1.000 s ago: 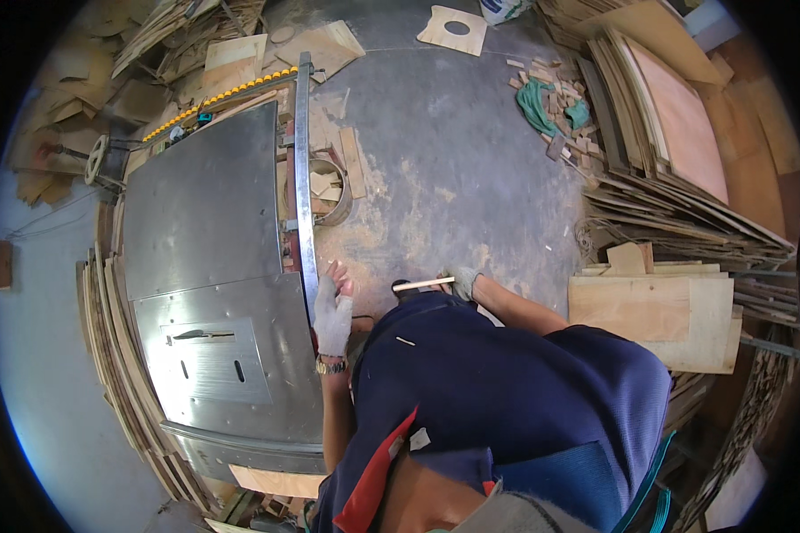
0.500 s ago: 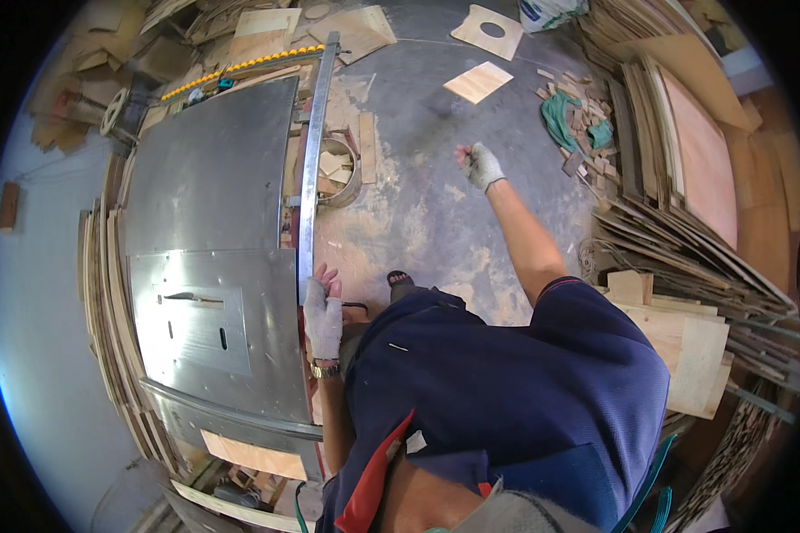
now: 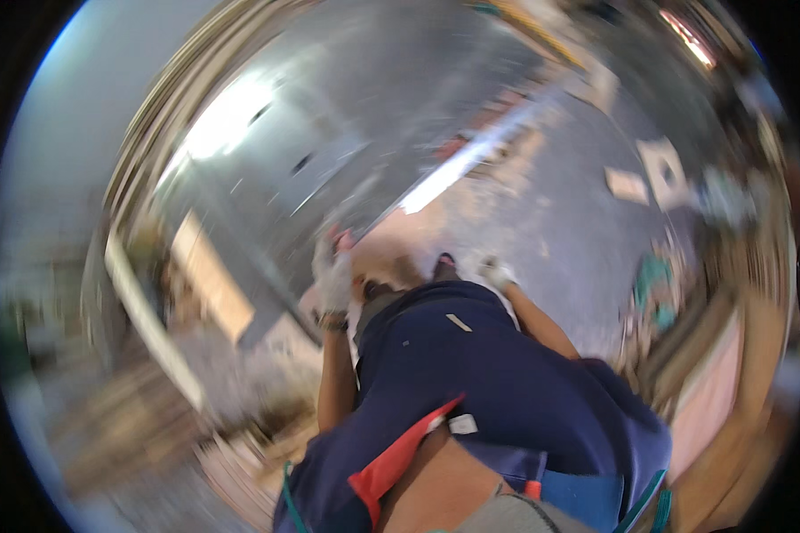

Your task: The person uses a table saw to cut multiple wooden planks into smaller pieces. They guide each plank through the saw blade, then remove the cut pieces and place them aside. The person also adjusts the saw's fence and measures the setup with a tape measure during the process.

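Note:
My left hand (image 3: 332, 271), in a pale knit glove with bare fingertips and a watch below it, is raised beside the corner of a large grey metal machine table (image 3: 373, 98). Motion smears its fingers, and nothing recognisable shows in them. Low in front of my body on the right, my right hand (image 3: 498, 272) wears a similar glove; it appears away from any object, its fingers too blurred to read. A bright metal rail (image 3: 458, 169) runs along the table's edge.
Beyond the right hand, a light wood sheet (image 3: 627, 186) and a board with a round hole (image 3: 664, 171) lie on the grey floor (image 3: 560, 213). Green cloth (image 3: 653, 280) sits among scraps at right, near stacked boards (image 3: 702, 391). A pale plank (image 3: 212, 275) is at left.
My view has swung round, so the table now spreads across the upper left and the floor boards sit farther right. My right arm has come down from its outstretched position toward my body.

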`<action>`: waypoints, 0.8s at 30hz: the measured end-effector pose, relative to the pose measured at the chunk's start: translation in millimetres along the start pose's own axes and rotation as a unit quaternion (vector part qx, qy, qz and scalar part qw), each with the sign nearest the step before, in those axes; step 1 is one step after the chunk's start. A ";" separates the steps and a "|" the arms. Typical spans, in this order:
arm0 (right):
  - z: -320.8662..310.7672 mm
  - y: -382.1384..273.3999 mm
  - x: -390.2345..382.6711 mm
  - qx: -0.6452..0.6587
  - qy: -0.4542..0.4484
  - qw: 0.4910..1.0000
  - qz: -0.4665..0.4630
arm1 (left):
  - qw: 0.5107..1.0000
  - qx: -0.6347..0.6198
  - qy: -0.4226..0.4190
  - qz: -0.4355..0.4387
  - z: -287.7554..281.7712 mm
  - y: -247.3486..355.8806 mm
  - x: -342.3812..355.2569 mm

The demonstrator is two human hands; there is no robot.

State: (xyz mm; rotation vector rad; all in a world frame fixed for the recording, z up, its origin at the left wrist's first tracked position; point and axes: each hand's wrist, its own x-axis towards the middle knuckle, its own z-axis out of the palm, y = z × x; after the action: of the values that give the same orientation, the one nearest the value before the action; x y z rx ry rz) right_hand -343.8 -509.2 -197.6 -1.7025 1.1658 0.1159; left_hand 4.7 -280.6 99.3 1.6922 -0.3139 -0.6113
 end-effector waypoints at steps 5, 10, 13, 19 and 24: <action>-26.6 67.0 3.9 0.031 0.008 0.982 0.184 | 0.974 -0.064 0.218 -0.008 -99.8 -63.3 -21.4; -1.1 76.6 -4.9 -0.428 -0.021 0.901 0.069 | 0.876 -0.157 0.454 -0.036 -209.7 -165.0 -45.5; 5.0 14.5 -17.7 -0.398 -0.059 0.916 0.011 | 0.820 0.133 0.540 -0.136 -281.9 -205.7 -55.3; 61.1 -155.5 -21.3 -0.167 -0.111 0.979 -0.043 | 0.799 0.405 0.380 -0.230 -362.4 -207.6 -25.2; 109.5 -242.2 -15.4 -0.223 -0.109 0.946 -0.208 | 0.791 0.460 0.284 -0.288 -332.8 -187.9 9.8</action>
State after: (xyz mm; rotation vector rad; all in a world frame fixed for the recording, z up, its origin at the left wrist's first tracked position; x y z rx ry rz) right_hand -127.1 -413.4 -76.3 -2.2349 0.6205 0.3157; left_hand 174.1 29.2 -47.4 2.8688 0.4568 -0.3372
